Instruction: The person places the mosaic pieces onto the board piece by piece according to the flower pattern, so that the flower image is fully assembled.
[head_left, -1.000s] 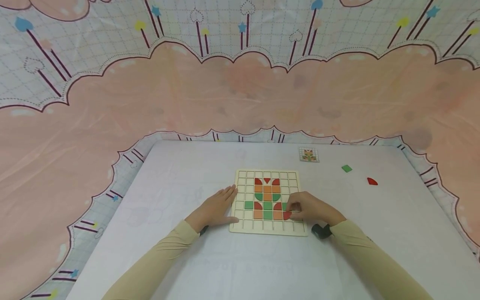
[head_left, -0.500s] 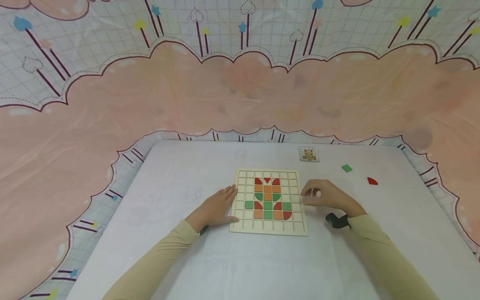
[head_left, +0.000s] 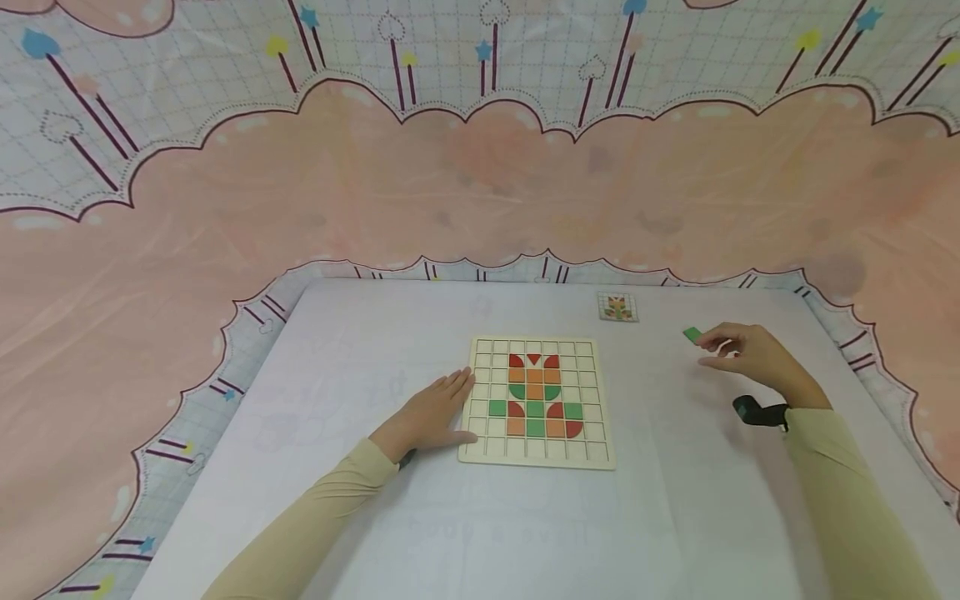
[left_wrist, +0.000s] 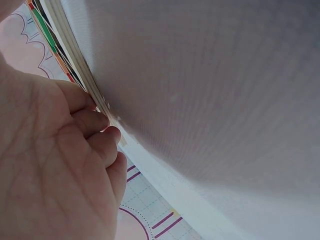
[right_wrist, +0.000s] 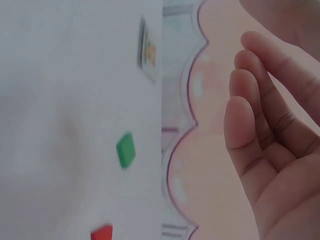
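Observation:
A pale wooden grid board [head_left: 585, 375] carries red, orange and green tiles in a tulip-like pattern [head_left: 535, 396]. My left hand [head_left: 431, 417] rests along its left edge, fingers extended and thumb on the near corner. In the left wrist view the fingertips [left_wrist: 114, 134] touch the board's side. Right of the board, my right hand [head_left: 757, 354] hovers with loosely bent fingers around nothing. Just beyond its fingertips lies a green diamond-shaped tile [head_left: 692, 334], also visible in the right wrist view. A red tile [right_wrist: 102, 232] shows there too, hidden by the hand in the head view.
A small pattern card [head_left: 618, 307] lies near the table's far edge, behind the board. White cloth covers the table [head_left: 360, 333]. Behind it hangs a patterned peach and white backdrop [head_left: 480, 183]. A black wrist camera [head_left: 757, 412] sits under the right wrist.
My right hand has left the red quarter-round tile at the board's lower right and moved right and away to the green tile. The left hand has stayed put.

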